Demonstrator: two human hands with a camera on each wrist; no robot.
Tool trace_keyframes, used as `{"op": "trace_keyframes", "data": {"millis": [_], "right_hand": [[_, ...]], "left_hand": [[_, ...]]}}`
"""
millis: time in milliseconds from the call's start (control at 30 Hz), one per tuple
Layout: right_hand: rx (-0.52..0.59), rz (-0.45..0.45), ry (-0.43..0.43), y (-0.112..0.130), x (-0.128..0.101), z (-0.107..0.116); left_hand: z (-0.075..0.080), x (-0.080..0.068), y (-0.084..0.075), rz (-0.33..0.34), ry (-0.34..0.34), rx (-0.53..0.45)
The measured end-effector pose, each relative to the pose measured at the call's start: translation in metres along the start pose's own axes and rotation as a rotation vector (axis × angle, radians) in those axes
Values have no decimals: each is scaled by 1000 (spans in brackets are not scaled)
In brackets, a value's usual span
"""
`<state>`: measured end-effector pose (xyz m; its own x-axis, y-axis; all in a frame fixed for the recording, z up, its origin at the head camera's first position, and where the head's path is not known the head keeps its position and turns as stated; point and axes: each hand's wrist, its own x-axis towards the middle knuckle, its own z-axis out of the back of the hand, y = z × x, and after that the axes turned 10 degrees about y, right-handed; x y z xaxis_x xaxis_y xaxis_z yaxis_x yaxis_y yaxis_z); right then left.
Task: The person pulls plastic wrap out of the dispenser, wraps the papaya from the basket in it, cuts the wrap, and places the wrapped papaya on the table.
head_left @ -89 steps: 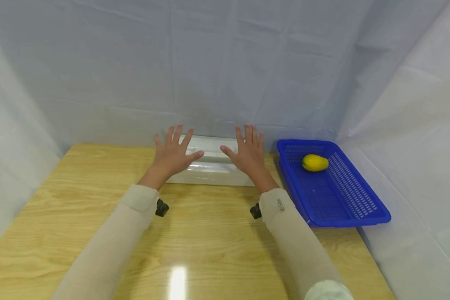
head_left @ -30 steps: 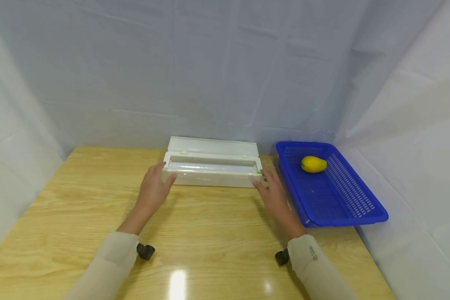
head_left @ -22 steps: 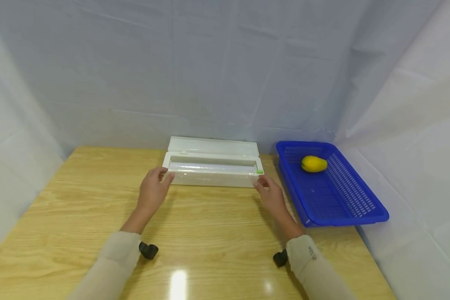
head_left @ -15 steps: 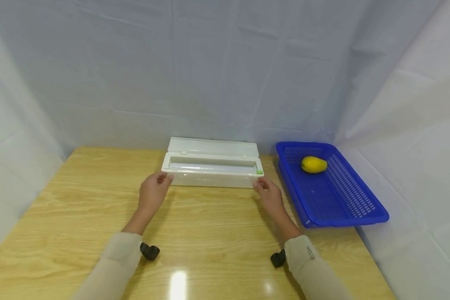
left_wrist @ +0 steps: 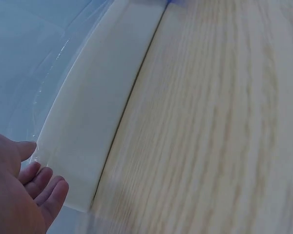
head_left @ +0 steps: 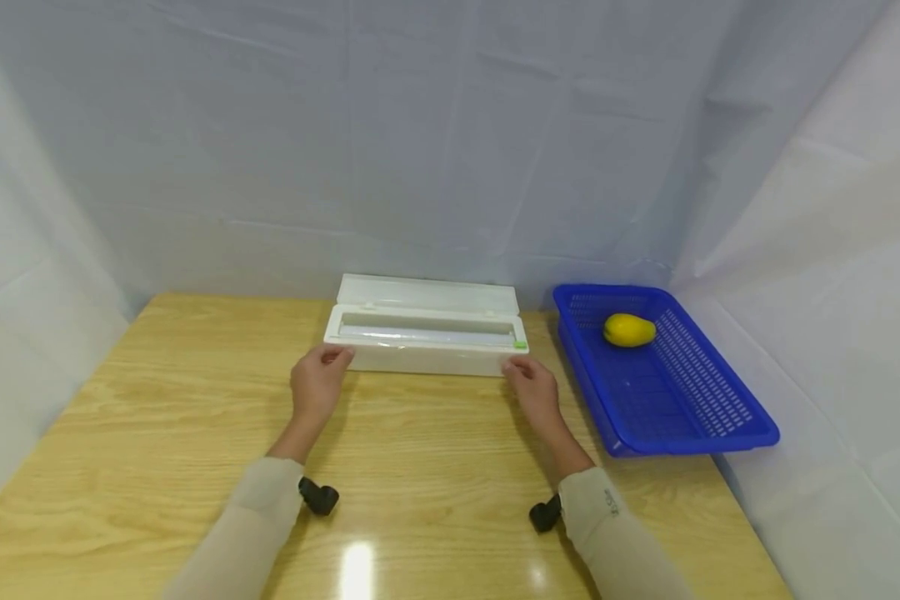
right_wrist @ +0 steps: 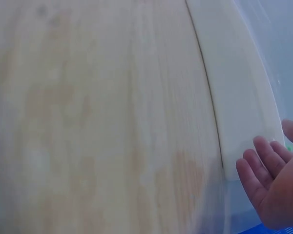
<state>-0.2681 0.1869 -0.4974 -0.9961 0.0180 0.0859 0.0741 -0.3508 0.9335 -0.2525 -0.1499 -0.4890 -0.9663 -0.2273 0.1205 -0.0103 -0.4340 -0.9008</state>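
Note:
A long white cling-film dispenser box [head_left: 423, 360] lies at the back of the wooden table [head_left: 420, 450], its lid [head_left: 423, 293] folded back and a film roll [head_left: 420, 333] showing inside. My left hand [head_left: 318, 379] is at the box's front left corner, fingers loosely curved, thumb touching the corner. My right hand [head_left: 531, 387] mirrors it at the front right corner. In the left wrist view the left hand [left_wrist: 19, 195] sits at the end of the box [left_wrist: 93, 112]. In the right wrist view the right hand [right_wrist: 273, 190] is beside the box [right_wrist: 239, 97]. Neither hand wraps around anything.
A blue plastic basket [head_left: 690, 437] stands at the table's right side, holding a yellow mango [head_left: 628, 329] near its far end. White cloth hangs behind the table and on both sides.
The lid, shut under both palms three seconds ago, now lies open. Both hands drew back to the front corners and shifted slightly inward over the last second.

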Motion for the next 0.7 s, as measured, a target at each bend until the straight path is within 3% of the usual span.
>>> {"op": "trace_keyframes", "data": {"millis": [133, 300, 567, 700], "right_hand": [[58, 15, -28, 2, 3, -4], [101, -18, -65, 4, 8, -7], [395, -153, -75, 12, 10, -11], [424, -209, -72, 16, 10, -12]], "left_hand": [[-3, 4, 2, 19, -29, -67], [-1, 7, 2, 35, -2, -152], [3, 6, 1, 79, 59, -315], [5, 5, 1, 87, 72, -361]]}}
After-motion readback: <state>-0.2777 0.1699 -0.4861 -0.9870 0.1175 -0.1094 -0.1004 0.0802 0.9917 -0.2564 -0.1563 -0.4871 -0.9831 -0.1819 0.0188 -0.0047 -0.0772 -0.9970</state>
